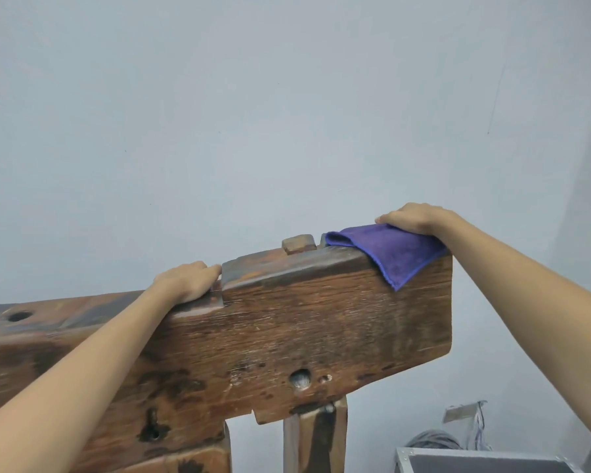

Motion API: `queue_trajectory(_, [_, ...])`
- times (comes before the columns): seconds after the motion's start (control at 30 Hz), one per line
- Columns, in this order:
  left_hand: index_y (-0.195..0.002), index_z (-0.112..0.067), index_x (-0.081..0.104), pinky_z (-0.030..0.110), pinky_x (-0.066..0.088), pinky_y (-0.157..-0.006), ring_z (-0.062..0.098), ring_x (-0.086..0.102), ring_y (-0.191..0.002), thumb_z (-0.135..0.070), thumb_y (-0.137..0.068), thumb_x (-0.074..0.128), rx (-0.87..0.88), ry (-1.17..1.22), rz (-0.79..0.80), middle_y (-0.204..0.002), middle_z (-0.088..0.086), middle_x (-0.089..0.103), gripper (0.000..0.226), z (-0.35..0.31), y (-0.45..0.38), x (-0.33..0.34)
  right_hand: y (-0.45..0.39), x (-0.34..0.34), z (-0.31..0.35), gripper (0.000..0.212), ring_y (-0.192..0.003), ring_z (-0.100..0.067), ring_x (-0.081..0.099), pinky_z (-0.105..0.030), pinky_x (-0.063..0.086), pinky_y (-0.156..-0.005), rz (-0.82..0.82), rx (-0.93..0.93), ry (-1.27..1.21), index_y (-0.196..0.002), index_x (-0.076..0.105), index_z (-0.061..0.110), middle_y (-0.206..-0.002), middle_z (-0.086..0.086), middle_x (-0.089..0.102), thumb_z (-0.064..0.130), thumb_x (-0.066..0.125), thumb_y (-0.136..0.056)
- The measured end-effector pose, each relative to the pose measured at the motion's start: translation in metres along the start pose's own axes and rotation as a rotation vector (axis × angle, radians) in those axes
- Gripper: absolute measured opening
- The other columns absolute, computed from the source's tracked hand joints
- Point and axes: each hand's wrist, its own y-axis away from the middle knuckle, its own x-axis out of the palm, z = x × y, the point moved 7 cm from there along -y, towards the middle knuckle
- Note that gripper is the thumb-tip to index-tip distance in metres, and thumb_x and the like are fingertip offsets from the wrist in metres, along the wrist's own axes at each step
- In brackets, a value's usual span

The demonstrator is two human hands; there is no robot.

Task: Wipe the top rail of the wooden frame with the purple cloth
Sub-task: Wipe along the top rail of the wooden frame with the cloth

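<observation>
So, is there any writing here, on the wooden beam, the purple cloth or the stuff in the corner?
No text can be read.
Wooden frame: no writing shows.
Purple cloth: no label shows.
Grey tag by the cables, lower right: too small and blurred to read.

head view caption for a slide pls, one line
Wiping the wooden frame's top rail: right hand presses the purple cloth on its right end, left hand rests on the rail.

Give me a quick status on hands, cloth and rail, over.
Right hand presses purple cloth on top rail, right end. Left hand rests on rail, lower step. Wooden peg sticks up just left of cloth.
</observation>
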Motion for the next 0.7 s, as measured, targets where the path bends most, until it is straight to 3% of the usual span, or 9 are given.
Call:
queue_trajectory(0.13, [-0.136,-0.009,0.05,0.044,0.032,-0.111,0.031,0.044,-0.135,-0.051,-0.103,0.014,0.007,0.002,-0.021,-0.15,0.014,0.047,0.065,-0.004,-0.002,0.001,0.006,0.004,-0.001,0.064,-0.128,-0.029,0.053,-0.05,0.036,-0.107,-0.024,-0.041,0.04,-0.129,0.062,0.037,-0.145,0.002,0.056,0.072,0.032,-0.085])
queue_trajectory(0.37, [-0.133,-0.009,0.052,0.042,0.035,-0.108,0.034,0.049,-0.129,-0.043,-0.103,0.014,-0.017,-0.043,-0.011,-0.146,0.017,0.05,0.059,-0.009,0.008,-0.002,0.03,0.029,0.055,0.075,-0.136,-0.031,0.047,-0.049,0.031,-0.105,0.005,-0.168,0.154,-0.143,0.053,0.032,-0.152,-0.004,0.051,0.072,0.017,-0.09])
queue_trajectory(0.5, [-0.135,-0.01,0.051,0.042,0.037,-0.106,0.034,0.05,-0.128,-0.042,-0.102,0.014,-0.029,-0.038,-0.01,-0.145,0.016,0.051,0.059,-0.013,0.016,-0.005,0.056,0.05,0.118,0.079,-0.142,-0.032,0.041,-0.049,0.03,-0.11,0.026,-0.212,0.132,-0.151,0.045,0.016,-0.158,-0.01,0.043,0.065,0.016,-0.096])
queue_trajectory(0.63, [-0.123,-0.012,0.057,0.042,0.039,-0.103,0.034,0.053,-0.122,-0.042,-0.1,0.018,-0.008,-0.026,-0.018,-0.139,0.016,0.056,0.054,-0.015,0.023,-0.009,0.105,0.076,0.183,0.082,-0.153,-0.028,0.021,-0.047,0.024,-0.117,-0.098,-0.369,0.045,-0.158,0.026,0.004,-0.167,-0.014,0.022,0.062,0.015,-0.101])
queue_trajectory(0.7, [-0.108,-0.014,0.059,0.039,0.041,-0.098,0.034,0.056,-0.118,-0.044,-0.099,0.022,0.009,-0.02,-0.023,-0.134,0.018,0.06,0.048,-0.013,0.026,-0.01,0.134,0.086,0.195,0.081,-0.153,-0.026,0.022,-0.045,0.023,-0.118,-0.148,-0.556,0.047,-0.158,0.029,0.005,-0.168,-0.011,0.023,0.062,0.015,-0.102])
